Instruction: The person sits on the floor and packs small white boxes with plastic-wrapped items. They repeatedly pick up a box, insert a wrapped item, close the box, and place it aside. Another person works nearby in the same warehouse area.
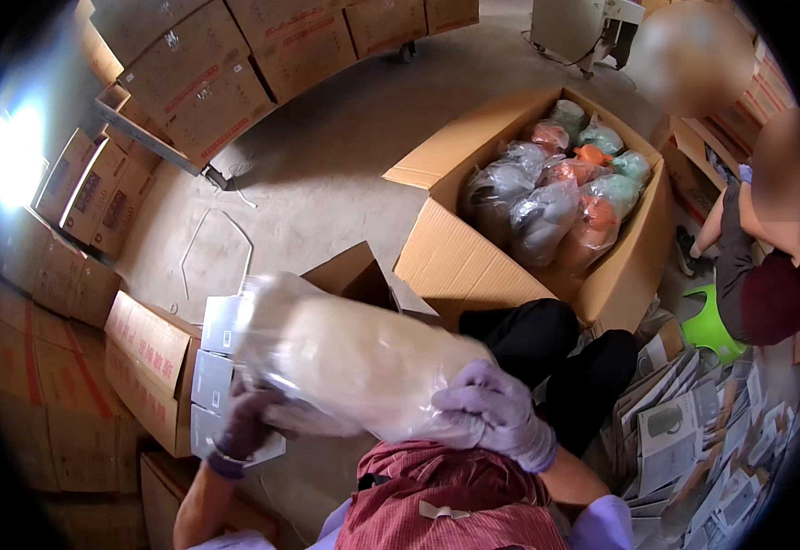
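Between my hands, above my lap, is a cream-coloured, rounded long item in a clear plastic bag (pixel 354 344). My left hand (pixel 252 420), in a purplish glove, is closed on the bag's lower left end. My right hand (pixel 501 411), in a light purple glove, grips the right end with its fingers curled over the plastic. The exact kind of item inside is blurred by the shiny wrap. Beyond my knees stands a large open carton (pixel 482 266) holding several plastic-bagged items (pixel 547 215) in grey, orange and green.
Small grey-blue boxes (pixel 212 378) stand beside an opened brown carton (pixel 153 362) at left. Flattened printed boxes (pixel 684 440) pile up at right near a green stool (pixel 712 321) with a seated person (pixel 767 275). A cart of stacked cartons (pixel 198 87) is at the back.
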Action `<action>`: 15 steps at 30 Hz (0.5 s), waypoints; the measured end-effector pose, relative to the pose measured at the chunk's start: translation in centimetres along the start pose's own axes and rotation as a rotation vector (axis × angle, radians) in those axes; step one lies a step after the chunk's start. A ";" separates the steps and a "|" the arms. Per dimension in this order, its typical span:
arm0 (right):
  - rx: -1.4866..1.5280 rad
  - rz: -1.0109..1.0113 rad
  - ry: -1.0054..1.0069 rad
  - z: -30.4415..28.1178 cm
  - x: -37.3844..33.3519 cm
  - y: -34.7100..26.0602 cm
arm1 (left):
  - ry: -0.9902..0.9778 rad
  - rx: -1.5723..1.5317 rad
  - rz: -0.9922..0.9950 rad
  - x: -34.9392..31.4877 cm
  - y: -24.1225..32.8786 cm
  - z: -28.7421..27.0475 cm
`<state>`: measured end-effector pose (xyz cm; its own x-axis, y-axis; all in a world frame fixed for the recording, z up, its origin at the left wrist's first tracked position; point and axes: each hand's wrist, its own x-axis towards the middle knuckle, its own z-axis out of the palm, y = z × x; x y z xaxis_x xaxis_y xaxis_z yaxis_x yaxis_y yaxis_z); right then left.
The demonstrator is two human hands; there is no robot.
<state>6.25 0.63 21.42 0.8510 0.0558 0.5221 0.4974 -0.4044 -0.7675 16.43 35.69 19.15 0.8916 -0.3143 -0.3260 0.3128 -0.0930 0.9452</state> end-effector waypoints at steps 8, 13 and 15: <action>-0.504 -0.172 -0.559 7.6 0.5 7.9 | 0.282 -0.003 0.178 2.8 7.7 -4.2; -0.226 0.804 -0.774 7.3 3.4 15.4 | 0.114 0.388 0.303 7.1 12.3 -5.3; -0.427 0.820 -0.411 10.1 2.3 18.9 | -0.028 0.495 0.270 7.7 17.1 -1.7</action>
<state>19.30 2.34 4.41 0.9351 -0.1084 -0.3374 -0.3005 -0.7474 -0.5925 29.21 33.30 32.78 0.9075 -0.4129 -0.0774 -0.1223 -0.4358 0.8917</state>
